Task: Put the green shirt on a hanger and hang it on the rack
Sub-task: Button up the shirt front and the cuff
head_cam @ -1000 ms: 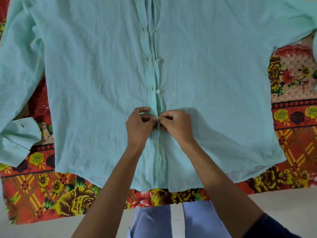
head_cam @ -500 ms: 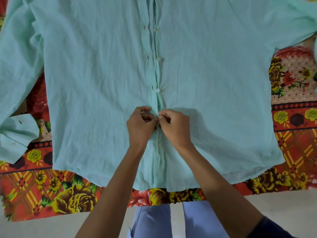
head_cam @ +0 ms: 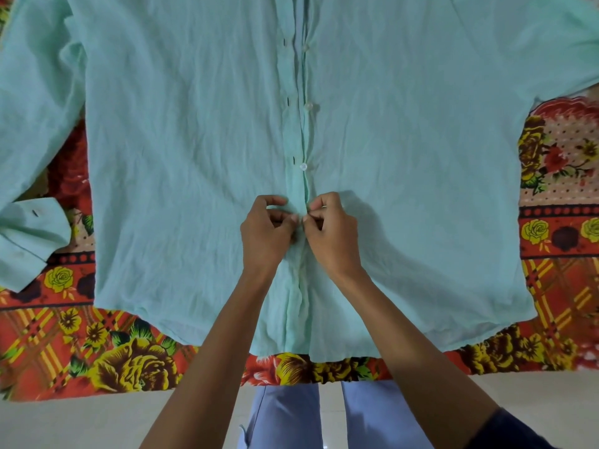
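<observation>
Both hands, left hand (head_cam: 267, 233) and right hand (head_cam: 330, 230), pinch the green shirt (head_cam: 181, 150) edges between them. The tiny button could slip from the fingertips (head_cam: 294, 218) if they pull too hard.

Both hands, left (head_cam: 266, 229) and right (head_cam: 330, 230), pinch green shirt (head_cam: 181, 150) placket on floral blanket (head_cam: 107, 358).

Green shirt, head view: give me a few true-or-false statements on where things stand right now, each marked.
1. The green shirt lies spread flat on a floral cloth. True.
2. Both hands pinch the front placket, left hand and right hand. True.
3. A hanger is inside the shirt. False: no hanger is in view.
4. All of the buttons above the hands are fastened. False: the button sits free beside its buttonhole.
5. The left hand holds a sleeve cuff. False: it is at the placket.
</observation>
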